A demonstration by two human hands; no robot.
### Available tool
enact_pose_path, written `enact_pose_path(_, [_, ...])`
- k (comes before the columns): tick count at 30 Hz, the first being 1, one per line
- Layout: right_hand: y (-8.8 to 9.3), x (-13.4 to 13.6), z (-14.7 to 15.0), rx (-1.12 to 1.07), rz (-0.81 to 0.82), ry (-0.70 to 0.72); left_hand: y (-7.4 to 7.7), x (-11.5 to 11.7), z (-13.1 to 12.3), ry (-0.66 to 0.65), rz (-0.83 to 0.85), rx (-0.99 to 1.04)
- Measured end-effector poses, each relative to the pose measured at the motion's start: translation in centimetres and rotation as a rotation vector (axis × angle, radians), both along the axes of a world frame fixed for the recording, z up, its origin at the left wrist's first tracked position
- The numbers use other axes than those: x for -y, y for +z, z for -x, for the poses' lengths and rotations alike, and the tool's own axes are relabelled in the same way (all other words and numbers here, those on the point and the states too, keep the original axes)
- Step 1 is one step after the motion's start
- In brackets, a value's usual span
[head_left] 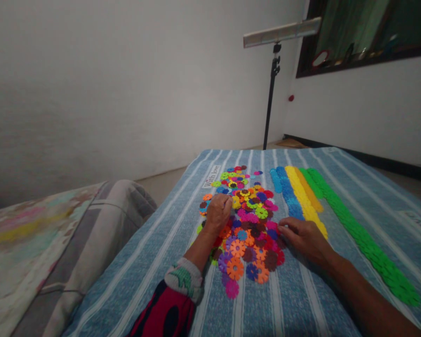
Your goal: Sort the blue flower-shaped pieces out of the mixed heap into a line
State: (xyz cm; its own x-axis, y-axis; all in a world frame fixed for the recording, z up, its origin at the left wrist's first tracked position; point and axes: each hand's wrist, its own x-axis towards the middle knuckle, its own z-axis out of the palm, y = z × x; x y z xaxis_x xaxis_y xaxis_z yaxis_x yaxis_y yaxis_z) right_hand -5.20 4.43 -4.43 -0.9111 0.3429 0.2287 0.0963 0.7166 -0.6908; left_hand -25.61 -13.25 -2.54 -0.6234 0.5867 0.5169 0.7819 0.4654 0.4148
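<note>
Flower-shaped discs in many colours lie in a loose pile (247, 229) on a blue striped cloth. My left hand (219, 210) is at the pile's left side, its fingers curled closed; whatever they may hold is hidden. At the pile's right edge, my right hand (300, 234) has thumb and fingers pinched together near red and pink discs, and I cannot make out anything between them. To the right lie overlapping rows of sorted discs: a blue row (290, 194), a yellow row (303, 196) and a long green row (365, 234), with a shorter darker yellow row beside the yellow one.
The striped cloth (143, 276) covers the table. A cushioned seat or bed with patterned fabric (38, 238) stands at the left. Behind the table is a black stand (269, 103) with a light bar (282, 32). A dark-framed window (368, 32) is at the upper right.
</note>
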Motion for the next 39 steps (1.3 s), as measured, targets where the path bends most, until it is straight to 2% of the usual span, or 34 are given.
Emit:
enact_pose_path(5, [0.7,1.5,0.6,-0.099,0.308,-0.073,1.0,-1.1,-3.9,-0.348,-0.048,0.165])
enact_pose_path(7, [1.1,1.8,0.7,-0.114,0.432,-0.052,1.2,-1.5,-5.3,-0.445,-0.031,0.180])
enact_pose_path(12, [1.5,1.6,0.7,-0.130,0.610,0.007,1.4,-1.8,-7.1,-0.504,-0.013,0.206])
enact_pose_path(16, [1.3,1.7,0.8,-0.117,0.647,0.034,1.0,-1.8,-7.7,-0.478,-0.017,0.209])
enact_pose_path(19, [1.8,1.4,0.5,-0.052,0.575,0.074,0.9,-1.8,-7.8,-0.463,0.012,0.230])
enact_pose_path(22, [3.4,-0.6,-0.6,0.018,0.416,0.064,0.9,-1.8,-7.3,-0.455,0.029,0.266])
enact_pose_path(27, [5.4,-6.3,-3.8,0.147,0.102,-0.098,0.6,-1.3,-4.6,-0.220,-0.006,0.161])
enact_pose_path(31, [5.3,-8.3,-5.1,0.310,0.004,-0.140,0.3,-0.7,-2.7,-0.062,0.013,0.118])
enact_pose_path(35, [4.8,-8.2,-4.7,0.403,-0.109,-0.085,0.2,-0.2,-1.6,0.034,0.053,0.103])
enact_pose_path(39, [4.2,-8.4,-4.3,0.452,-0.202,-0.116,0.1,0.3,-0.5,0.109,0.084,0.099])
